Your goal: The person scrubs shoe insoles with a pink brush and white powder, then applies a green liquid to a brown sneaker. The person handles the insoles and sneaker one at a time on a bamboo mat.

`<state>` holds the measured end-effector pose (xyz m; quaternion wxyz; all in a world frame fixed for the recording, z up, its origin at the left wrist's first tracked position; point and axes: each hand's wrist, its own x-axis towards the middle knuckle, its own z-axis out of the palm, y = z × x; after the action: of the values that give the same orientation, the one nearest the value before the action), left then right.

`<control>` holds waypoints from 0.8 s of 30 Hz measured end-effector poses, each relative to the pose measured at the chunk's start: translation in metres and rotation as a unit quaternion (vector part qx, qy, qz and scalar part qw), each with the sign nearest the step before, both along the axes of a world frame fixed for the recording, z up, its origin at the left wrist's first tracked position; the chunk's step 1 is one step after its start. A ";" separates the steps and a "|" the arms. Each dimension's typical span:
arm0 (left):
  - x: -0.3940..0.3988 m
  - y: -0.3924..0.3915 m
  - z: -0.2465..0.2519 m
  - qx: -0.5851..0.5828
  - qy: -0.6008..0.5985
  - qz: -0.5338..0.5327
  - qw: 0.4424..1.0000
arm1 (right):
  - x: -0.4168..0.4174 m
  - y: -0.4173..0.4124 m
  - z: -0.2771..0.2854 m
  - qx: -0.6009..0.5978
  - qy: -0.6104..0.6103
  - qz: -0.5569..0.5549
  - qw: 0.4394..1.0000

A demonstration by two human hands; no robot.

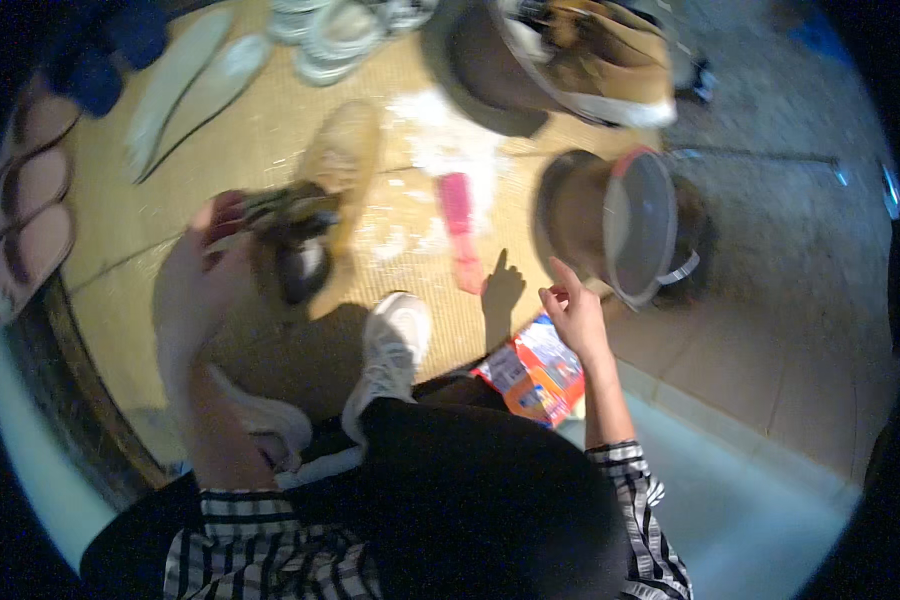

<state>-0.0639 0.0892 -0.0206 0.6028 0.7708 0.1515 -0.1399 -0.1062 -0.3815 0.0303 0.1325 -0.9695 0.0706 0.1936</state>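
My left hand [214,270] grips a dark shoe [300,232], blurred by motion, with its opening towards me. Just beyond it a tan shoe [345,150] lies on the yellow ribbed mat [217,142], partly hidden by the dark one. My right hand [574,307] hovers with its index finger stretched out and the others bent, holding nothing. Beside it stands a round bucket [637,225] with a pale inside. A pink brush [457,225] rests on the mat between my hands, at the edge of spilled white powder [442,127].
A colourful printed packet [536,371] lies below my right hand. At the top is a large tub [487,60] with brown items in it. Pale flat shoes [210,82], white shoes [337,37] and pink slippers [37,195] line the far and left sides. Grey floor [780,225] extends right.
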 end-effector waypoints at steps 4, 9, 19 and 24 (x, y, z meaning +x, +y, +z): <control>-0.003 0.017 -0.005 0.002 -0.053 -0.006 0.999 | -0.015 -0.087 0.069 -0.173 0.085 -0.028 0.981; 0.002 0.012 -0.002 0.021 -0.041 -0.006 0.999 | -0.092 -0.197 0.087 -0.220 0.311 -0.150 0.912; 0.000 0.016 0.006 0.041 -0.072 -0.035 0.996 | -0.189 -0.209 -0.009 -0.129 0.195 -0.450 0.862; -0.004 0.018 0.009 0.069 -0.064 -0.011 0.996 | -0.185 -0.218 -0.023 -0.045 0.181 -0.505 0.843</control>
<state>-0.0681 0.1076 -0.0114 0.5553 0.8194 0.1135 -0.0859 -0.2916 -0.5999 0.0073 0.1531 -0.7524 0.5816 0.2686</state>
